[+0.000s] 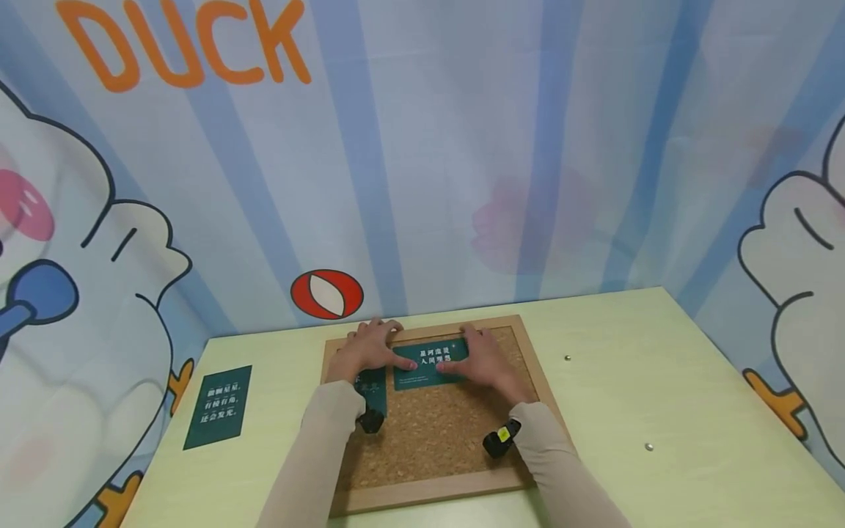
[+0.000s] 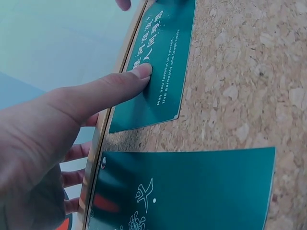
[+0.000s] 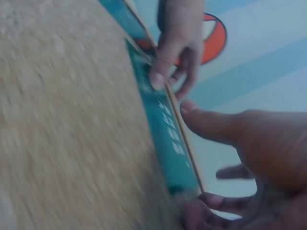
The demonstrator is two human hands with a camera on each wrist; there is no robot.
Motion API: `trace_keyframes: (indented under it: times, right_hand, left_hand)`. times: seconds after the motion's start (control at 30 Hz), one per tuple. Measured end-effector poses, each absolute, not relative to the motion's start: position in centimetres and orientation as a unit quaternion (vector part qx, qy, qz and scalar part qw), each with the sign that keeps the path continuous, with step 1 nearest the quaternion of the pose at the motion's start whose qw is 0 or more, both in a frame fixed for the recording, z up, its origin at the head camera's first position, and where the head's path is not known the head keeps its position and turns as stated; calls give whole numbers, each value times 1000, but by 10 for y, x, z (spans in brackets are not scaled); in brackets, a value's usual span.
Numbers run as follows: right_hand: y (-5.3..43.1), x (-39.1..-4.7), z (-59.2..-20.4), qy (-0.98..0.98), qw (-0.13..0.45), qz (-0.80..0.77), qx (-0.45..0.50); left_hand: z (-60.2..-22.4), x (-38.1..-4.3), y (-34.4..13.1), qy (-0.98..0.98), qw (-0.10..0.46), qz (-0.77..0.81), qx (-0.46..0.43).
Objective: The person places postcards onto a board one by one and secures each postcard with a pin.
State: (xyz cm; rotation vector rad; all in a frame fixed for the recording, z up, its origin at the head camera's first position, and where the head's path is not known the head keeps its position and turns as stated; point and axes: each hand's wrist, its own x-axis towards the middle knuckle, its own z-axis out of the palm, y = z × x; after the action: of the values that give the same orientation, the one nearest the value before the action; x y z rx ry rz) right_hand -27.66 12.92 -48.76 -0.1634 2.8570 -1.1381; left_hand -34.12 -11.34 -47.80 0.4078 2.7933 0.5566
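Note:
A dark green card [image 1: 422, 378] with white writing lies along the upper edge of a cork board [image 1: 429, 433] in a wooden frame. My left hand [image 1: 371, 348] rests at the top of the board. Its extended thumb [image 2: 122, 81] presses on the card's face, while the other fingers reach past the frame's outer edge. At the card's other end is my right hand [image 1: 485, 359], fingers and thumb spread, fingertips by the card's corner in the right wrist view. Beside this card, a second green card [image 2: 192, 187] has a silver tack [image 2: 103, 162] at one corner.
On the table left of the board lies another green card [image 1: 218, 405] with white writing. To the right are two small silver tacks, one farther back [image 1: 568, 358] and one nearer [image 1: 649, 446]. A printed curtain [image 1: 449, 161] hangs behind the table.

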Motion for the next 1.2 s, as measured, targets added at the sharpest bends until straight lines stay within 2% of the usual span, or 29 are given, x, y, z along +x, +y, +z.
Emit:
trace_keyframes:
  times: [0.2, 0.43, 0.77, 1.2]
  right_hand:
    - [165, -273, -472, 924, 46, -364, -107]
    - [220, -264, -459, 939, 21, -320, -126]
    - [296, -248, -477, 951, -30, -280, -128]
    - [311, -246, -504, 957, -71, -262, -101]
  left_hand:
    - [-478, -341, -112, 963, 130, 194, 133]
    - [-477, -341, -111, 964, 133, 191, 131]
    - [-476, -339, -113, 963, 132, 196, 131]
    - [-479, -340, -113, 964, 128, 191, 136]
